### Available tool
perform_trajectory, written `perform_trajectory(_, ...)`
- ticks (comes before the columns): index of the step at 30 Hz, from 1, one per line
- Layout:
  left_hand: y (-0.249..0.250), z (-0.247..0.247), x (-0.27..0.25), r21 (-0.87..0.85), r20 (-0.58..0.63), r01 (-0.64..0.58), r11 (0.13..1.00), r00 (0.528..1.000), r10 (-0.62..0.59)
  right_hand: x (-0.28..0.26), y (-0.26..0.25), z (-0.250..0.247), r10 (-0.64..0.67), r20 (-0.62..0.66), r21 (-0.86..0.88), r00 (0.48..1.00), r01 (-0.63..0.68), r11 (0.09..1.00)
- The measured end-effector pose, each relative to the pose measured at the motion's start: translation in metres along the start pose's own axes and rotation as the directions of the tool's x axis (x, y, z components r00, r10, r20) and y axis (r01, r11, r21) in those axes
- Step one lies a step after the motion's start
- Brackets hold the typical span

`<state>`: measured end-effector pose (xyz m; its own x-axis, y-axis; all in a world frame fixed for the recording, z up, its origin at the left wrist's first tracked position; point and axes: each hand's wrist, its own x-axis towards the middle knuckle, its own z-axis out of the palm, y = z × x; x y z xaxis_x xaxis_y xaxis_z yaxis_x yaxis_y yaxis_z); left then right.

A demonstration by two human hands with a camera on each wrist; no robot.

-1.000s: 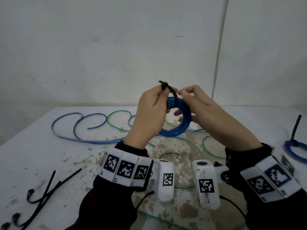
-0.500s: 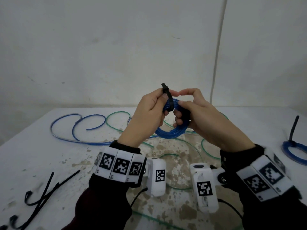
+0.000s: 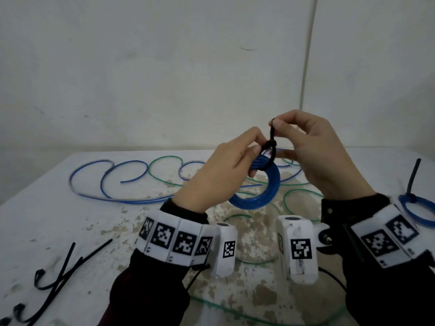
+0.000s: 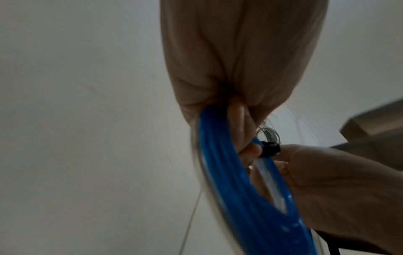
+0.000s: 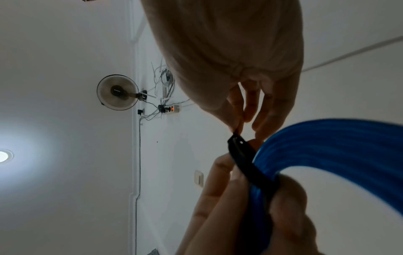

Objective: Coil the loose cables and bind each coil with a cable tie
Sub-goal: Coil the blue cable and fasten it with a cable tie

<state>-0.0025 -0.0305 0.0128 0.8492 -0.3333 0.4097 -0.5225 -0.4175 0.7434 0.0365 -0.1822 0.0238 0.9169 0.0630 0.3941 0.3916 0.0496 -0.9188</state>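
Observation:
A blue cable coil [image 3: 263, 191] hangs in the air above the table, and my left hand [image 3: 255, 161] grips its top edge between thumb and fingers. A black cable tie [image 3: 270, 149] is looped round the coil at that spot. My right hand [image 3: 276, 122] pinches the tie's tail between thumb and forefinger, straight above the loop. The left wrist view shows the coil [image 4: 229, 181] and the tie's head [image 4: 269, 149] beside my fingers. In the right wrist view the tie [image 5: 246, 158] crosses the coil [image 5: 338, 146] under my left thumb.
Loose blue cable [image 3: 106, 182] and green cable [image 3: 164, 170] curl over the far half of the worn white table [image 3: 47, 231]. Spare black ties [image 3: 61, 274] lie front left. A bound blue coil [image 3: 421, 212] with an upright tie tail sits at the right edge.
My right hand has risen from the coil with the tie's tail, drawing the loop smaller round the coil. The left hand has kept its grip on the coil.

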Motion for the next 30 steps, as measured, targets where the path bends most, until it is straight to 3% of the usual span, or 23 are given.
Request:
perform_trajectory(2,0.002,0.003,0.0,0.01,0.037,-0.016,1.0,0.999,0.015,0.002,-0.001,-0.006,-0.03,-0.089,-0.014,0.996,0.028,0.999)
perform_trajectory(4,0.002,0.006,0.001,-0.015,0.027,-0.003,1.0,1.0,0.003,0.003,-0.001,-0.009,-0.024,-0.099,-0.022,0.995,0.022,1.0)
perform_trajectory(6,0.001,0.007,0.003,-0.083,-0.009,0.037,0.996,0.999,-0.038,0.0,-0.005,-0.011,0.049,0.044,-0.032,0.998,-0.048,0.998)
perform_trajectory(9,-0.005,0.005,0.004,-0.154,-0.078,0.064,0.986,0.994,-0.077,-0.004,-0.009,-0.01,0.142,0.28,-0.13,0.95,-0.109,0.986)
perform_trajectory(15,-0.007,0.005,0.005,-0.184,-0.113,0.058,0.981,0.99,-0.079,-0.003,-0.005,-0.004,0.063,0.158,-0.116,0.985,-0.045,0.992)
perform_trajectory(21,-0.001,0.005,0.003,-0.159,-0.05,0.024,0.987,0.998,-0.033,-0.005,-0.005,-0.003,-0.025,0.019,-0.124,0.999,0.027,0.992)
perform_trajectory(26,-0.005,0.001,0.003,-0.24,-0.06,0.098,0.966,0.991,-0.116,-0.007,-0.005,0.004,0.084,0.188,-0.084,0.979,-0.069,0.994)
perform_trajectory(30,-0.002,0.001,0.003,-0.329,-0.027,0.096,0.94,0.993,-0.111,-0.008,-0.007,0.006,0.001,0.126,-0.099,0.992,0.011,0.995)
